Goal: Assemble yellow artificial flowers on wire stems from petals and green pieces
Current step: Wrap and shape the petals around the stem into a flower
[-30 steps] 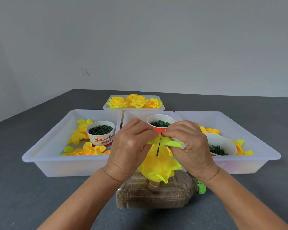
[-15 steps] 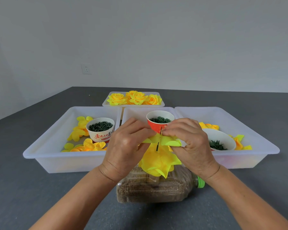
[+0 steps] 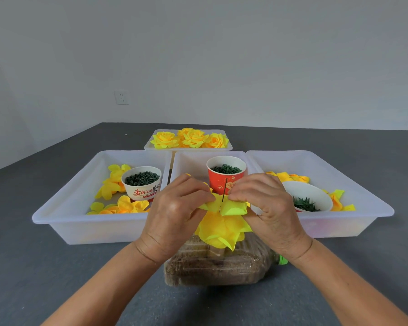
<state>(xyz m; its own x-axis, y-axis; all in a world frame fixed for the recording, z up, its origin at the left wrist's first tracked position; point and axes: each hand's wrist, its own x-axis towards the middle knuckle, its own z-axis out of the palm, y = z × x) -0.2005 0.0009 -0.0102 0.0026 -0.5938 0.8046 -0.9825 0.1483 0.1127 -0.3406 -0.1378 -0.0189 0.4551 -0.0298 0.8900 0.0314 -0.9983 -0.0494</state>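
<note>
A thin dark wire stem stands upright out of a sand-filled plastic bottle lying on its side. A yellow petal layer is threaded on the wire. My left hand pinches its left edge and my right hand pinches its right edge. Below it, more yellow petals sit stacked on the same wire. Green pieces fill a red cup, a white cup and a white bowl.
Three white plastic trays stand side by side behind my hands: left tray, middle tray, right tray. Loose yellow petals lie in the outer two. Finished yellow flowers rest in a small far tray. The tabletop is dark grey.
Both hands have eased the top petal layer slightly further down the wire, so more bare wire shows above it. The view has tilted a little.
</note>
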